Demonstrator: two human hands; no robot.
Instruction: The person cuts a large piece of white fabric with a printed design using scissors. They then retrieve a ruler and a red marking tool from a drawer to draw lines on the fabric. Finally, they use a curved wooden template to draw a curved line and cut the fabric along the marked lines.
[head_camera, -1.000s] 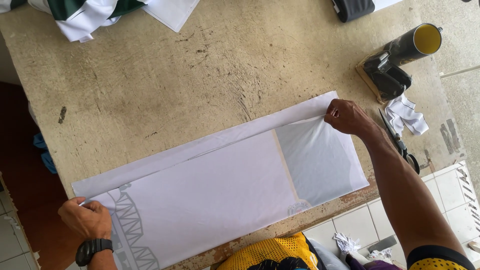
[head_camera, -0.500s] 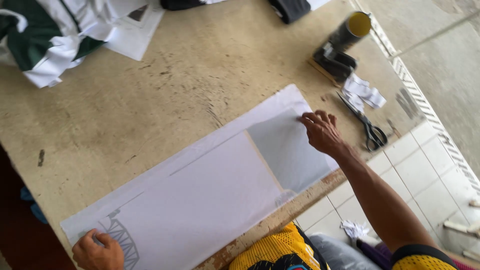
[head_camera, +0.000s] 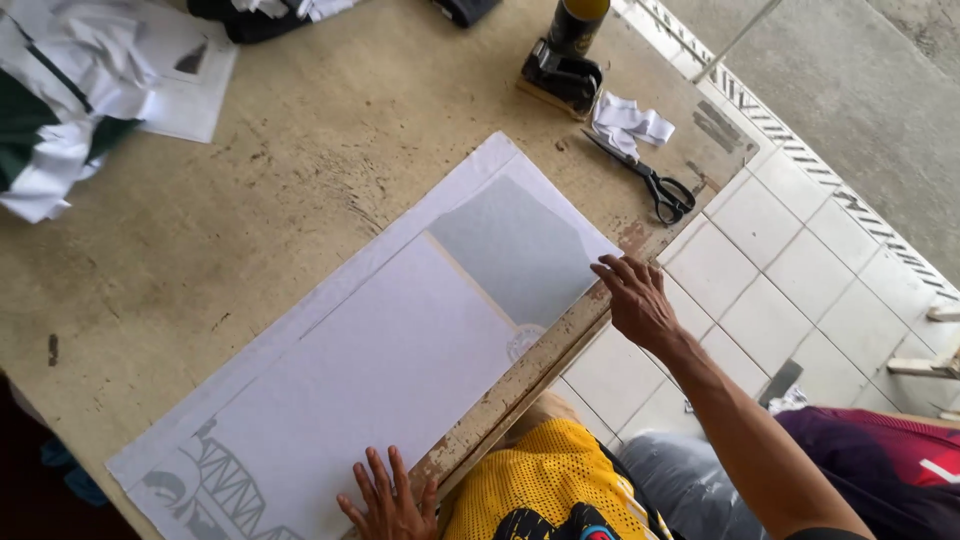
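A worn worktable (head_camera: 230, 230) carries a long white paper sheet (head_camera: 380, 350) lying flat along its near edge. The right hand (head_camera: 632, 298), fingers spread, touches the sheet's right end; the left hand (head_camera: 390, 500), open, presses its near edge. Black scissors (head_camera: 650, 180) lie beyond.

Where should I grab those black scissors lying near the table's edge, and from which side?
Take the scissors by the looped handles, which lie toward the table's edge, coming from that edge side. The blades point inward toward the white cloth scraps, so a handle grip stays clear of them.
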